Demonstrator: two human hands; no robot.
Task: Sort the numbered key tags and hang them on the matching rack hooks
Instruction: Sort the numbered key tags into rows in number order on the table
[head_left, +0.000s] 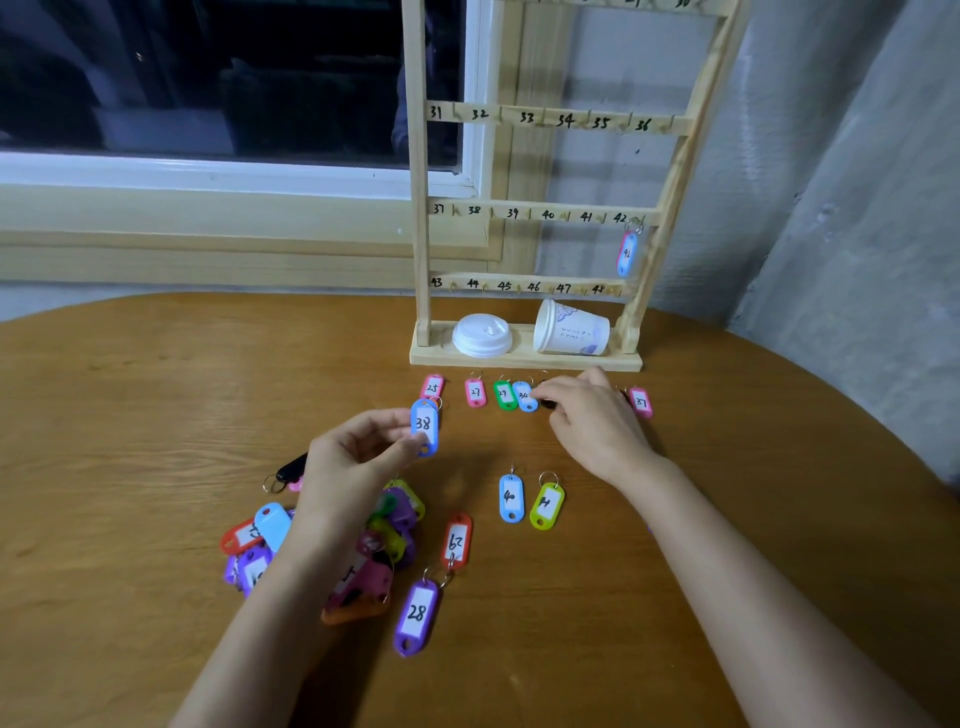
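Blue plastic key tag (425, 426), white paper insert handwritten "38", metal split ring on top: pinched upright between thumb and fingertips of the left hand (358, 457), held above the bench (156, 389), in front of the rack.

Right hand (592, 415) is palm down at the sorted row, fingers curled over something small and dark; cannot tell whether it actually grips it.

Sorted row just in front of the rack base, left to right:
- pink tag "25" (432, 387)
- pink tag "27" (475, 393)
- green tag "29" (504, 395)
- light blue tag "30" (524, 396)
- pink tag "37" (641, 402), beyond the right hand

Nearer row: blue tag "40" (511, 498), with a yellow-green tag (546, 505) just beside it, number unclear. Purple tag "28" (416, 616) and a red tag (456, 541), reading "62" from this side, lie beside the mixed pile of tags (384, 540) under the left forearm.

Pale wooden rack (420, 208): rails marked in black, 31–36, 37–42, 43–48, small hooks. A pink-and-blue tag "42" (627, 253) hangs on hook 42.

On the rack base: white plastic cup lid (482, 335) and a white paper cup (571, 328) on its side, faint print unreadable.

Bench is brown wood grain with a rounded edge. Behind it are a dark window (208, 78) and a grey rough wall (831, 208).
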